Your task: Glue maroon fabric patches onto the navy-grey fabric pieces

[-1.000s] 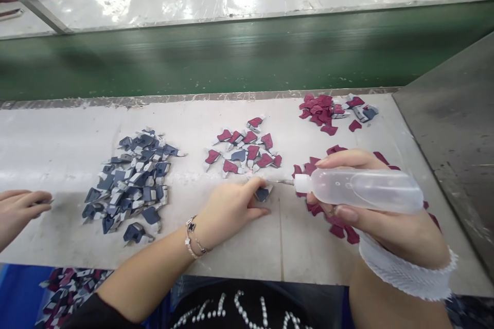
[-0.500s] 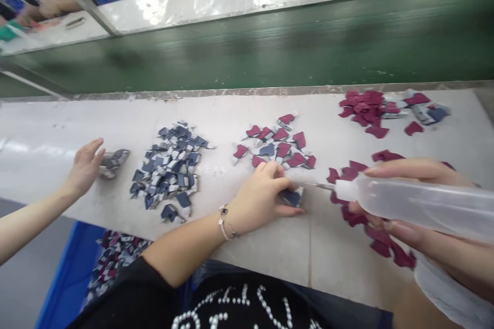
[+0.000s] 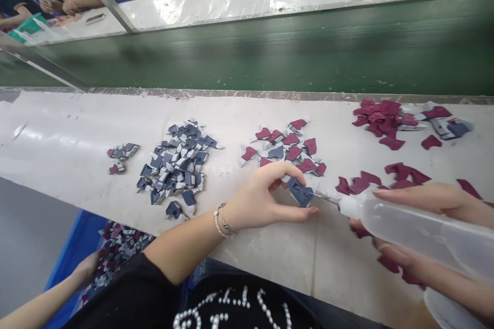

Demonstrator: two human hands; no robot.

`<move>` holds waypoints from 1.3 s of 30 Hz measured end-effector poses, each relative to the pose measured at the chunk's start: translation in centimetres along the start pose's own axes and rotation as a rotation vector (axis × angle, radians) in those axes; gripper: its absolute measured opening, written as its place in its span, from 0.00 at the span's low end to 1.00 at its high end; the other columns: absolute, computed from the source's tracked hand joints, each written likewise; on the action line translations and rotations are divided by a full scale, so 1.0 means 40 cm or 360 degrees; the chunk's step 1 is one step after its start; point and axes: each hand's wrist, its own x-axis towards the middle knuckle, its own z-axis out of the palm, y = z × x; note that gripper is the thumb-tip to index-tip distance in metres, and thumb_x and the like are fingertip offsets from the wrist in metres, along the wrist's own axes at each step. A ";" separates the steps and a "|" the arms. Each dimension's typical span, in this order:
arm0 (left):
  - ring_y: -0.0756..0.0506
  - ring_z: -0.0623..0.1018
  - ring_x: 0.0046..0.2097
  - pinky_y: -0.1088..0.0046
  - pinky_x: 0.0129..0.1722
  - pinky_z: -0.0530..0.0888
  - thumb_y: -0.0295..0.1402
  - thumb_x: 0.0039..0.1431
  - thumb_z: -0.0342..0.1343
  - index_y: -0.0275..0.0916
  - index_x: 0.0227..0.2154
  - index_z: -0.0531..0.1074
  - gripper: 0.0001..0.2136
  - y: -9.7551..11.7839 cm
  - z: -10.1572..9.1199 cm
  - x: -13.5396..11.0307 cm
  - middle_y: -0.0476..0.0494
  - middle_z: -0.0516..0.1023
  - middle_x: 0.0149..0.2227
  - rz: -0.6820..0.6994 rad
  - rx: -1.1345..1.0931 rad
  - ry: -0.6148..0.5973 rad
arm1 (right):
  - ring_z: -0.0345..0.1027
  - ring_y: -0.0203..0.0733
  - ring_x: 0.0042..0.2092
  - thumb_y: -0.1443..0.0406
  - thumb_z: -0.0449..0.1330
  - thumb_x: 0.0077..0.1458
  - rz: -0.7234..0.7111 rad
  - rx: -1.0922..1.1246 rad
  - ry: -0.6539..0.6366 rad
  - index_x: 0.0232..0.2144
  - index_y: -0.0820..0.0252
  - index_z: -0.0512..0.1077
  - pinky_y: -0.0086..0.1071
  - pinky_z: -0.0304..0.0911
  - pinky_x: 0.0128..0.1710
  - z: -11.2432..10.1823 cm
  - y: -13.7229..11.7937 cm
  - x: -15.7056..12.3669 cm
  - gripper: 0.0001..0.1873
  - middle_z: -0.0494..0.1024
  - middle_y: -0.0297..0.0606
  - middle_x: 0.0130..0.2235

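My left hand, a bracelet at its wrist, pinches a small blue-and-grey moulded piece between thumb and fingers just above the table. In my right hand lies a translucent squeeze bottle, held on its side. Its thin metal nozzle points left, with the tip at the edge of the piece; whether it touches, I cannot tell. Dark red flat pieces are scattered beneath and behind the bottle. Just beyond my left hand is a group of grey pieces with dark red tops.
A pile of blue-and-grey pieces lies left of centre, with a few assembled ones farther left. More dark red pieces sit at back right. Another person's hand reaches into a blue bin. A green belt runs behind.
My left hand has lifted and turned the blue-and-grey piece toward the nozzle. The other person's hand has left the few pieces on the table and moved down into the bin.
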 end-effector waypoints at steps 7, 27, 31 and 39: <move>0.51 0.68 0.32 0.76 0.28 0.65 0.36 0.50 0.67 0.41 0.37 0.67 0.16 0.012 0.016 -0.012 0.49 0.70 0.35 -0.0200 -0.0150 -0.0221 | 0.71 0.41 0.26 0.61 0.68 0.47 -0.0153 0.0027 0.0027 0.34 0.46 0.70 0.33 0.68 0.23 0.040 -0.062 -0.016 0.12 0.76 0.29 0.29; 0.51 0.68 0.33 0.76 0.30 0.67 0.33 0.50 0.66 0.42 0.38 0.65 0.16 0.021 0.023 -0.014 0.51 0.71 0.36 -0.0041 0.0074 -0.0275 | 0.72 0.36 0.25 0.61 0.65 0.53 -0.0581 -0.0310 -0.0039 0.35 0.50 0.66 0.30 0.66 0.22 0.064 -0.066 -0.008 0.10 0.75 0.27 0.27; 0.51 0.69 0.33 0.76 0.30 0.68 0.32 0.50 0.65 0.42 0.38 0.66 0.15 0.016 0.022 -0.015 0.50 0.71 0.36 -0.0028 0.0103 -0.0269 | 0.71 0.34 0.25 0.62 0.65 0.53 -0.0614 -0.0356 -0.0024 0.35 0.50 0.66 0.29 0.65 0.23 0.066 -0.072 -0.008 0.10 0.74 0.26 0.27; 0.50 0.71 0.35 0.75 0.31 0.69 0.34 0.51 0.65 0.42 0.38 0.66 0.15 0.015 0.020 -0.010 0.49 0.72 0.36 -0.0025 0.0108 -0.0278 | 0.69 0.34 0.23 0.64 0.65 0.52 -0.0584 -0.0254 -0.0022 0.34 0.50 0.66 0.29 0.64 0.22 0.075 -0.069 -0.003 0.11 0.74 0.25 0.27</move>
